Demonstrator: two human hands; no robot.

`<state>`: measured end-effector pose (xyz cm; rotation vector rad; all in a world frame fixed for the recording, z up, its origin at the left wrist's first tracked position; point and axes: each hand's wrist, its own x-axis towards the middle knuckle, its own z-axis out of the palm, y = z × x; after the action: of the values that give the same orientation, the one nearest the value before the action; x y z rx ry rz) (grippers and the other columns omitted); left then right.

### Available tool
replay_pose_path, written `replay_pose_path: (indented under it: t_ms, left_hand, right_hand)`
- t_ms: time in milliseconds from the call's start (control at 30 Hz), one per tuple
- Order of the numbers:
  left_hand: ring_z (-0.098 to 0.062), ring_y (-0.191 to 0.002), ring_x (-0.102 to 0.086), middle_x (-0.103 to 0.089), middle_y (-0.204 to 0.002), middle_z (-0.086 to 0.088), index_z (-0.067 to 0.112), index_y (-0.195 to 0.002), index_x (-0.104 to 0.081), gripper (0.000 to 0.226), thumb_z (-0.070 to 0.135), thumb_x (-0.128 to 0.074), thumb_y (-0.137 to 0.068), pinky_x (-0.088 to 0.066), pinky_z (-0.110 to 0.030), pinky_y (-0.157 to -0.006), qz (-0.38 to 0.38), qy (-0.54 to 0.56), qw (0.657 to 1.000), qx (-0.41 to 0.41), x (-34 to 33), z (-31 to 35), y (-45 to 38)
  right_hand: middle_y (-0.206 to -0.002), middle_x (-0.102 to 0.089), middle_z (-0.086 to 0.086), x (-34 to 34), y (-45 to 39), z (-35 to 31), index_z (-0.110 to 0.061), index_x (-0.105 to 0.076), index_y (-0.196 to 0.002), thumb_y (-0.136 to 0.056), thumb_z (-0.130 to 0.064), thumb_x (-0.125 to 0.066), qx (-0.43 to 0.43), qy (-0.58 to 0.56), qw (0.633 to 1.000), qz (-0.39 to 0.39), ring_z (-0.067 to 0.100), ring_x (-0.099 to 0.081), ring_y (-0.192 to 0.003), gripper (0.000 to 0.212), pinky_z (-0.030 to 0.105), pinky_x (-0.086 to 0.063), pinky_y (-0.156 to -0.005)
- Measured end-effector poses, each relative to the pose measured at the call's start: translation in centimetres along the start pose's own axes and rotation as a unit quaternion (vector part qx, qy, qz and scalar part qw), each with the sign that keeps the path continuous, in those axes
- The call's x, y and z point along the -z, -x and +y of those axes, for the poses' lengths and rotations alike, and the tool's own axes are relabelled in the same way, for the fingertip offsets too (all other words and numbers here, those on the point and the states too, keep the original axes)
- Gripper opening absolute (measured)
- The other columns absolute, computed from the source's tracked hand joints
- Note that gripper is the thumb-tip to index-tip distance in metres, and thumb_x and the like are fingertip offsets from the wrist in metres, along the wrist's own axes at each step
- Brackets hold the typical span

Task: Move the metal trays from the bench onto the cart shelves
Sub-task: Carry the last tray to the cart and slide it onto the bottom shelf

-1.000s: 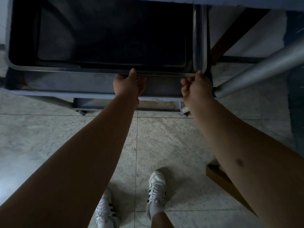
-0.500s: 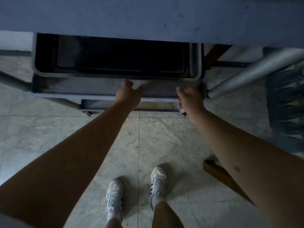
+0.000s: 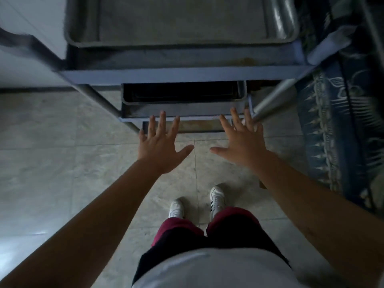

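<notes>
I look down the front of a grey metal cart (image 3: 187,74). A shallow metal tray (image 3: 178,41) lies on its upper shelf. Lower down, a dark metal tray (image 3: 182,99) rests on the lower shelf, mostly hidden under the upper one. My left hand (image 3: 161,146) hovers in front of the lower shelf with fingers spread and holds nothing. My right hand (image 3: 242,140) is beside it, also spread and empty, fingertips just short of the shelf edge.
A round cart leg (image 3: 270,104) slants down at the right and another leg (image 3: 108,107) at the left. A blue patterned cloth (image 3: 340,125) hangs on the right. A white surface (image 3: 27,65) is at the left. My feet (image 3: 197,204) stand on a marble tile floor.
Both hands have let go of the lower tray's rim, opened and drawn back. The view has risen, so the upper shelf and its tray now show.
</notes>
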<state>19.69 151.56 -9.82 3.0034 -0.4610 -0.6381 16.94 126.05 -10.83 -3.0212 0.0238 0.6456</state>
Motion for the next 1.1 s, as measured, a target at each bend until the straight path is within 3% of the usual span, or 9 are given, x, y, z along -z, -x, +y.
replay_pose_path:
  t_ms: [133,267,367,667,833,1100]
  left_hand:
    - [-0.032,-0.153,0.015,0.024,-0.166,-0.005,0.037,-0.157,0.015,0.101,0.092,0.006,-0.073,-0.009,-0.059,-0.120,0.035,0.015,0.999,-0.031,5.0,0.4,5.9]
    - [-0.030,-0.153,0.017,0.031,-0.160,-0.001,0.038,-0.157,0.014,0.099,0.092,0.003,-0.074,-0.008,-0.057,-0.120,0.080,-0.003,0.995,-0.066,9.3,0.5,9.6]
    - [-0.030,-0.153,0.016,0.025,-0.165,-0.002,0.038,-0.157,0.014,0.098,0.091,-0.002,-0.076,-0.007,-0.057,-0.121,0.106,-0.006,0.990,-0.090,11.4,0.4,10.9]
    - [-0.030,-0.154,0.013,0.018,-0.169,-0.003,0.037,-0.158,0.013,0.098,0.090,-0.005,-0.077,-0.008,-0.055,-0.121,0.117,-0.001,0.979,-0.166,13.7,2.6,11.7]
    - [-0.028,-0.154,0.017,0.020,-0.168,-0.002,0.039,-0.157,0.015,0.100,0.091,-0.002,-0.074,-0.005,-0.054,-0.121,0.107,-0.003,0.966,-0.237,14.4,8.5,11.4]
    - [-0.029,-0.154,0.014,0.017,-0.168,-0.004,0.040,-0.157,0.013,0.097,0.091,-0.005,-0.076,-0.006,-0.054,-0.121,0.124,-0.027,0.928,-0.351,14.2,22.6,14.1]
  right_hand:
    - [-0.166,0.011,0.004,4.0,5.8,-1.6,-0.032,-0.002,-0.156,-0.068,-0.093,-0.025,-0.026,-0.026,0.998,0.045,0.033,0.008,-0.150,0.110,0.065,-0.011,-0.112]
    - [-0.164,0.018,0.002,7.4,10.2,-3.6,-0.034,0.003,-0.156,-0.066,-0.095,-0.018,-0.037,-0.030,0.997,0.060,0.029,0.014,-0.150,0.111,0.064,-0.006,-0.113]
    - [-0.163,0.022,0.000,9.2,12.6,-4.9,-0.035,0.007,-0.155,-0.062,-0.097,-0.014,-0.045,-0.034,0.996,0.070,0.027,0.019,-0.149,0.114,0.064,-0.004,-0.113]
    - [-0.154,0.035,-0.007,9.4,18.3,-4.2,-0.040,0.018,-0.151,-0.060,-0.101,-0.009,-0.114,-0.087,0.980,0.140,0.016,0.027,-0.144,0.113,0.063,-0.001,-0.114]
    - [-0.162,0.025,-0.001,8.5,23.1,0.6,-0.039,0.026,-0.148,-0.062,-0.099,-0.003,-0.207,-0.083,0.962,0.154,0.019,0.025,-0.146,0.109,0.061,-0.003,-0.116]
    - [-0.165,0.016,0.001,7.8,31.2,8.4,-0.035,0.007,-0.155,-0.062,-0.100,-0.005,-0.292,-0.124,0.928,0.197,0.026,0.010,-0.151,0.113,0.063,-0.007,-0.115]
